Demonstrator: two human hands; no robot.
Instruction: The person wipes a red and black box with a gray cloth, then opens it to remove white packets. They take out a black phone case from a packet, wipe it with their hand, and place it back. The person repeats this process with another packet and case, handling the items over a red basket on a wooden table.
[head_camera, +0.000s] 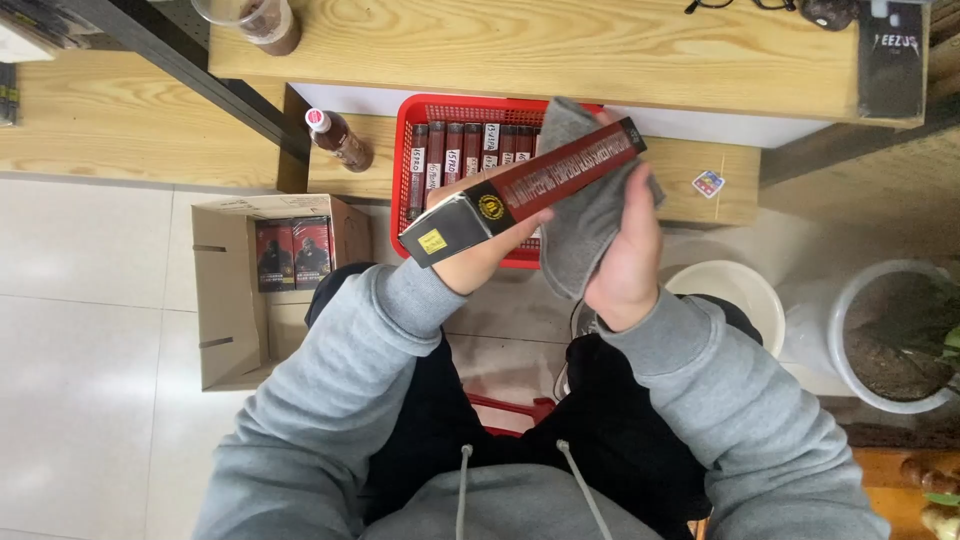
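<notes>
My left hand (478, 255) grips a long narrow red and black box (520, 190) from beneath, holding it slanted over my lap. Against the box's far end my right hand (628, 250) presses a grey cloth (580, 215), which drapes over the box and down across my palm. Behind the box stands a red plastic basket (404, 160) on a low wooden bench, holding a row of several similar boxes on edge.
An open cardboard carton (235, 300) with two dark boxes lies on the tiled floor to the left. A brown bottle (340, 140) stands on the bench. A white bucket (740, 295) and a potted plant (895, 335) are at the right. A wooden table runs along the top.
</notes>
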